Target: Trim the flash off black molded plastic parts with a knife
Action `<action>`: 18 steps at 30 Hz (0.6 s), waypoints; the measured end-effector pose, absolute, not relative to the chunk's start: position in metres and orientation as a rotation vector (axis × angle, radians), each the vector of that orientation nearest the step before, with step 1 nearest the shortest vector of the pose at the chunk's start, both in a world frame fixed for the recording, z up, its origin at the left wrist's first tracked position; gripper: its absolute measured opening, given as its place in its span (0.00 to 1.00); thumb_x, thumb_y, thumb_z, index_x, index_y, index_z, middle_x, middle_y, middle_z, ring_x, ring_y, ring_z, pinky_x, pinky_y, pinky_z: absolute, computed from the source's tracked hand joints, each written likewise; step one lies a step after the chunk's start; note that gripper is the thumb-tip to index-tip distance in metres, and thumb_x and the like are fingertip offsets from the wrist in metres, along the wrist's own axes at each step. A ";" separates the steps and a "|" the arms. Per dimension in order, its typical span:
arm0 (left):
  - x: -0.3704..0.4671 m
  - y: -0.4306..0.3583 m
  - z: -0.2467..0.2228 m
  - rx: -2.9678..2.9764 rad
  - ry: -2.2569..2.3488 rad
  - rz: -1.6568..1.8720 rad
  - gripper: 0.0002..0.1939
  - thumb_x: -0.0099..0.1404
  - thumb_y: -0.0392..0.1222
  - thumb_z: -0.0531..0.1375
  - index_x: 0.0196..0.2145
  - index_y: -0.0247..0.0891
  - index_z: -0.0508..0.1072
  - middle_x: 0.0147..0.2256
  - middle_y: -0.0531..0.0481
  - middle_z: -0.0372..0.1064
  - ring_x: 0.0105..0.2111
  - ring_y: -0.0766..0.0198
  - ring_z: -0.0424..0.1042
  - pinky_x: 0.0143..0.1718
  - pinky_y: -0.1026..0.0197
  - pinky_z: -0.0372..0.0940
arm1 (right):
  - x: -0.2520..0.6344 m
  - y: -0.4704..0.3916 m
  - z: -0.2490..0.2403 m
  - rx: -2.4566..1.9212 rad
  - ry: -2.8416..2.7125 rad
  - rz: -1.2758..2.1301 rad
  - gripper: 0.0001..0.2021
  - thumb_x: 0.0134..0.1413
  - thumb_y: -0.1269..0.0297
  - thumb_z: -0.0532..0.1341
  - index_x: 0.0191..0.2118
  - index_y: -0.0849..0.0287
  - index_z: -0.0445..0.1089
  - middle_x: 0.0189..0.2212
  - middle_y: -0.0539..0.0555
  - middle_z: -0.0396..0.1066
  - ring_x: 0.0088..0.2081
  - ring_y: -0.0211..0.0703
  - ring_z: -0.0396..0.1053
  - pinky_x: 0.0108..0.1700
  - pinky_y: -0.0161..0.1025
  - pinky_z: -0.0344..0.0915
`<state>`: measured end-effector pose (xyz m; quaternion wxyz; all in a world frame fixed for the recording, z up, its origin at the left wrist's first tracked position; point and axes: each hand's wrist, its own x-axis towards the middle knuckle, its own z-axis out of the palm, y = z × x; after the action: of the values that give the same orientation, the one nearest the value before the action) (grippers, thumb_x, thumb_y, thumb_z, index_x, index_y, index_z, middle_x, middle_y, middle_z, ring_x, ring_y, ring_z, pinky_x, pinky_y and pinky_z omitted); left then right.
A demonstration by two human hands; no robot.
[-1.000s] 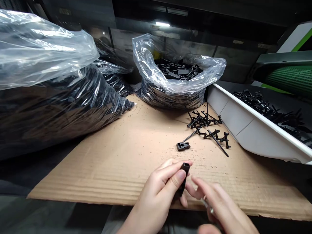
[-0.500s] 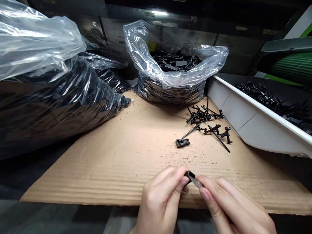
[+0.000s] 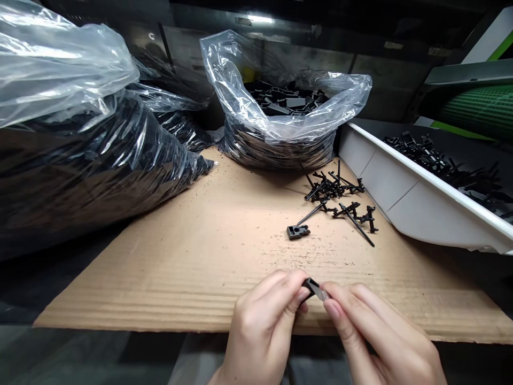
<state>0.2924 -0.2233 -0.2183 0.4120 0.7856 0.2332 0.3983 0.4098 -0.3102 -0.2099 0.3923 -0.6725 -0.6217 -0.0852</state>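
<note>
At the front edge of the cardboard, my left hand [image 3: 264,321] is closed around a small black plastic part [image 3: 309,289] with a hollow end facing up and right. My right hand [image 3: 377,326] pinches a thin silvery blade [image 3: 319,291] between thumb and fingertips; its tip rests at the rim of the part's opening. The far end of the blade is hidden in my fingers. Another black plastic piece [image 3: 297,231] with a round hole lies just beyond my hands. Behind it are black sprue scraps [image 3: 352,211], branched and thin.
A cardboard sheet [image 3: 180,256] covers the work surface, sprinkled with dark shavings. An open plastic bag [image 3: 280,131] of black parts stands at the back. A large full bag [image 3: 92,155] bulges on the left. A white bin [image 3: 401,182] holding black scraps borders the right.
Both hands stay nearly in place, the blade still against the part's opening. The whole view has shifted slightly; the scraps and loose piece lie as before.
</note>
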 end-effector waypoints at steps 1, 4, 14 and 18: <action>0.292 -0.223 -0.218 1.958 0.593 0.996 0.09 0.63 0.30 0.52 0.34 0.39 0.69 0.28 0.53 0.67 0.28 0.67 0.69 0.29 0.71 0.63 | 0.410 -0.310 -0.210 -1.703 -1.591 -0.202 0.08 0.52 0.73 0.55 0.38 0.61 0.68 0.22 0.52 0.65 0.23 0.37 0.65 0.25 0.33 0.63; 0.293 -0.224 -0.219 1.893 0.607 0.960 0.09 0.63 0.30 0.52 0.33 0.39 0.70 0.26 0.52 0.65 0.26 0.67 0.68 0.28 0.70 0.63 | 0.410 -0.310 -0.212 -1.693 -1.627 -0.214 0.09 0.51 0.74 0.56 0.40 0.61 0.68 0.24 0.53 0.66 0.24 0.37 0.66 0.26 0.33 0.63; 0.291 -0.226 -0.224 1.843 0.501 0.963 0.11 0.63 0.28 0.51 0.37 0.39 0.69 0.30 0.51 0.65 0.27 0.68 0.67 0.29 0.70 0.63 | 0.425 -0.309 -0.211 -1.799 -1.555 -0.065 0.08 0.55 0.71 0.53 0.37 0.59 0.69 0.27 0.52 0.68 0.31 0.38 0.69 0.33 0.31 0.66; 0.291 -0.224 -0.220 1.773 0.510 0.907 0.08 0.63 0.31 0.51 0.32 0.37 0.70 0.27 0.51 0.63 0.26 0.67 0.65 0.28 0.68 0.60 | 0.423 -0.316 -0.206 -1.683 -1.550 0.065 0.09 0.53 0.74 0.54 0.39 0.58 0.67 0.26 0.51 0.67 0.29 0.36 0.68 0.31 0.29 0.66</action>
<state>0.2914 -0.2237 -0.2202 0.5165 0.7385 0.2122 0.3778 0.4226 -0.3165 -0.2064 0.4135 -0.6695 -0.6165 0.0257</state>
